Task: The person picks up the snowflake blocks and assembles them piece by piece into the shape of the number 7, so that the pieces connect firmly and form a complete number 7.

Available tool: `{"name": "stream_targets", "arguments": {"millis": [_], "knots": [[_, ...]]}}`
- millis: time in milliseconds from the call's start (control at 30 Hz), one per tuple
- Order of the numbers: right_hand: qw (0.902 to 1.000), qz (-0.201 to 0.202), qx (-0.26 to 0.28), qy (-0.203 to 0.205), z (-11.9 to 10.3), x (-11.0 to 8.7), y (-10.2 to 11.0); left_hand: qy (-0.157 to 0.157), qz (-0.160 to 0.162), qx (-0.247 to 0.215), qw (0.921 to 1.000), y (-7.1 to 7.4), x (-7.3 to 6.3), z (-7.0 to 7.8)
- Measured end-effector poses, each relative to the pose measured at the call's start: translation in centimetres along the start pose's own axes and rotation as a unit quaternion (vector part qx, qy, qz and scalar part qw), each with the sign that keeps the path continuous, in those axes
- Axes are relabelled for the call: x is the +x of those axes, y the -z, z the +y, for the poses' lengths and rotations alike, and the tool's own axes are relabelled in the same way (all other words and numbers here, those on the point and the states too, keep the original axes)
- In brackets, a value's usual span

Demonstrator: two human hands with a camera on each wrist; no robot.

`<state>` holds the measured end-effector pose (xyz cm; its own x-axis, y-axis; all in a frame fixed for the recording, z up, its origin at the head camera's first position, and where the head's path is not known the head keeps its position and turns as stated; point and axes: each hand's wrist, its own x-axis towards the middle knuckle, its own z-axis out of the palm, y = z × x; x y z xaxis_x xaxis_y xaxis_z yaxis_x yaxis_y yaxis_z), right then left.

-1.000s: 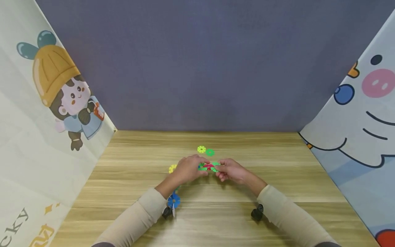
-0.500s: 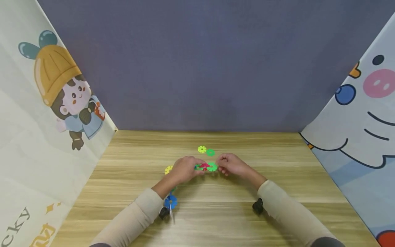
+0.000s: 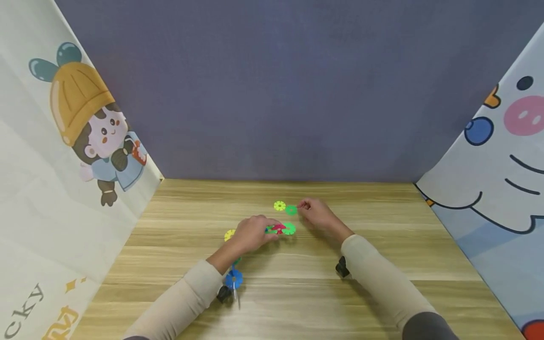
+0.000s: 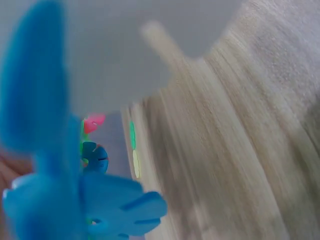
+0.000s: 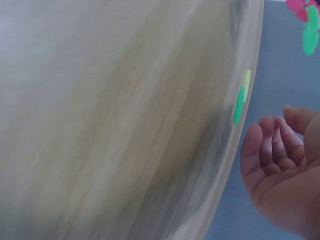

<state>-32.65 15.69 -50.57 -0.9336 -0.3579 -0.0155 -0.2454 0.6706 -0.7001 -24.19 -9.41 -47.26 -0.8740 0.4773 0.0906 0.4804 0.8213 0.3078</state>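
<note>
My left hand (image 3: 252, 232) grips a chain of slotted plastic snowflake discs joined edge to edge. Right of its fingertips stick out a red disc (image 3: 277, 226) and a green disc (image 3: 291, 231). A yellow disc (image 3: 228, 234) and a blue disc (image 3: 231, 283) of the held piece show left of and below that hand. Large blue petals (image 4: 135, 202) fill the lower left wrist view. My right hand (image 3: 314, 212) holds nothing, its fingers loosely bent and thumb apart. It hovers just right of a loose green disc (image 3: 294, 211), beside a loose yellow-green disc (image 3: 276, 206).
The wood-grain table (image 3: 297, 293) runs back to a grey-blue panel (image 3: 272, 94). Printed cloth walls flank it, with a cartoon figure (image 3: 106, 127) left and a pig snout (image 3: 524, 115) right. A black wrist camera (image 3: 342, 267) hangs below the right wrist.
My right hand has let go of the green disc at the chain's end and moved up and away to the loose discs. My left hand has shifted slightly left with the chain.
</note>
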Motion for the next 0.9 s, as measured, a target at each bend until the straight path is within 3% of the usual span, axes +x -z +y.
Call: {"name": "stream_targets", "arguments": {"millis": [133,367,700,900], "knots": [[0.9990,0.014,-0.043,0.005,0.0,0.8,-0.3,-0.007,0.006,0.011,0.9999,-0.1,0.1,0.0],[0.9981,0.017,-0.059,-0.006,0.2,1.4,-1.3,-0.006,0.003,0.014,0.9999,-0.3,0.0,0.0],[0.9913,0.023,-0.129,-0.012,0.3,2.1,-2.6,0.002,-0.001,0.010,1.0000,-0.3,-0.2,0.1],[0.9907,0.013,-0.131,-0.036,-0.1,2.3,-2.6,0.005,-0.001,0.008,1.0000,-0.2,-0.2,0.1]]}}
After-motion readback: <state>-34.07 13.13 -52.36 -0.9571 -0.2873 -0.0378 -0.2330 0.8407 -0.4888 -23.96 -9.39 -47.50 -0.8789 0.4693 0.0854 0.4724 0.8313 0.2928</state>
